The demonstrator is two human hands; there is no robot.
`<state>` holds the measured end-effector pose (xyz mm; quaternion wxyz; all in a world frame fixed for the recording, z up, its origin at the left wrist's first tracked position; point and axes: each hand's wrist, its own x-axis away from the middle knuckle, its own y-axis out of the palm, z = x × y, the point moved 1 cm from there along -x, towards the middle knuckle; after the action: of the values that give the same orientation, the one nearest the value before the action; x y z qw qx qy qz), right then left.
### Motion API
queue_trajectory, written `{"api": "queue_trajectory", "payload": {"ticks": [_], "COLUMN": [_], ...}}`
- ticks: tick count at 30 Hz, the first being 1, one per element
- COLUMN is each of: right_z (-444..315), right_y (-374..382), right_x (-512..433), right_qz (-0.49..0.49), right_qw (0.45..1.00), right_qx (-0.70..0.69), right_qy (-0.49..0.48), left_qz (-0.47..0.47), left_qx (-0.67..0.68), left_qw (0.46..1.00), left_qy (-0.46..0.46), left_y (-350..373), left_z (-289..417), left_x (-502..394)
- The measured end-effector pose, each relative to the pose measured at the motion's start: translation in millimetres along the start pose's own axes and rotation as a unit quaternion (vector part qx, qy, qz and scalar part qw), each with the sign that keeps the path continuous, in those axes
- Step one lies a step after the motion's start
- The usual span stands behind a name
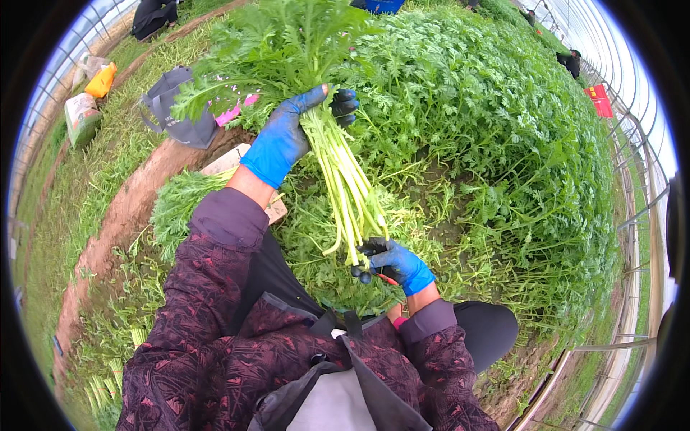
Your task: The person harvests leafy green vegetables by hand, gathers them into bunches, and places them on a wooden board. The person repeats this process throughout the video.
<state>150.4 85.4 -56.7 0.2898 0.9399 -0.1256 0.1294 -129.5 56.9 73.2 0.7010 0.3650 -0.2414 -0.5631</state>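
Note:
My left hand (288, 129), in a blue glove stained dark, grips a bunch of leafy greens, apparently garland chrysanthemum (345, 172). Its feathery leaves fan out above the hand and its pale stems slant down to the right. At the lower stem ends is my right hand (399, 264), gloved the same way, with curled, darkened fingers. A red sliver of some object (387, 279) shows under that palm; most of it is hidden. Cut greens (183, 202) lie left of my left forearm, beside a pale board (277, 210) that the arm partly covers.
Dense standing greens (512, 124) fill the right side. A grey tote bag (180, 116) stands at upper left, with sacks (82, 116) beyond. Tied bundles (105, 390) lie at lower left. A red sign or bag (598, 101) and another person (570, 63) appear far right.

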Motion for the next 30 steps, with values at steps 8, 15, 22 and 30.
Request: {"api": "queue_trajectory", "payload": {"ticks": [8, 15, 22, 30], "right_z": [86.8, 119.3, 86.4, -1.0], "right_y": [-54.1, -56.4, -45.1, 20.1], "right_x": [7.1, 2.6, 39.8, 63.4], "right_qz": [0.313, 0.297, 0.308, 0.314], "right_qw": [0.710, 0.616, 0.740, 0.928], "right_qx": [0.624, 0.726, 0.598, 0.180], "right_qy": [0.089, 0.077, -0.026, -0.086], "left_qz": [0.118, 0.068, 0.051, 0.081], "left_qx": [0.012, 0.017, -0.064, -0.144], "left_qw": [0.992, 0.997, 0.996, 0.985], "left_qy": [0.034, 0.028, -0.048, -0.058], "left_y": [-31.7, -26.2, -26.9, -24.3], "left_z": [12.6, 8.4, 0.7, -18.2], "left_x": [11.8, 17.7, 21.5, 24.4]}}
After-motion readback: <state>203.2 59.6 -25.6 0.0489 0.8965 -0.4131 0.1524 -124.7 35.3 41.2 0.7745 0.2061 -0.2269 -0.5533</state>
